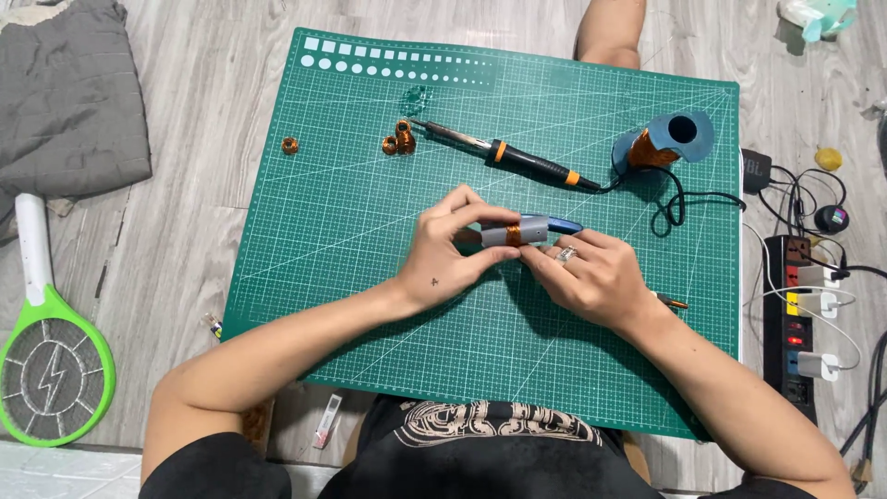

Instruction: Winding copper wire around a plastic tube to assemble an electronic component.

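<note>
Both my hands meet over the middle of the green cutting mat (351,222). My left hand (443,254) pinches the left end of a short grey tube (528,230) wrapped with a band of copper wire. My right hand (596,277), a ring on one finger, holds the tube's right side from below. A blue-handled tool (564,224) pokes out just behind the tube; which hand holds it is hidden.
A black and orange soldering iron (517,157) lies on the mat's far half beside a grey spool of copper wire (661,143). Small copper coils (399,139) and a single one (289,145) lie at upper left. A power strip (799,328) sits right, a green electric swatter (51,356) left.
</note>
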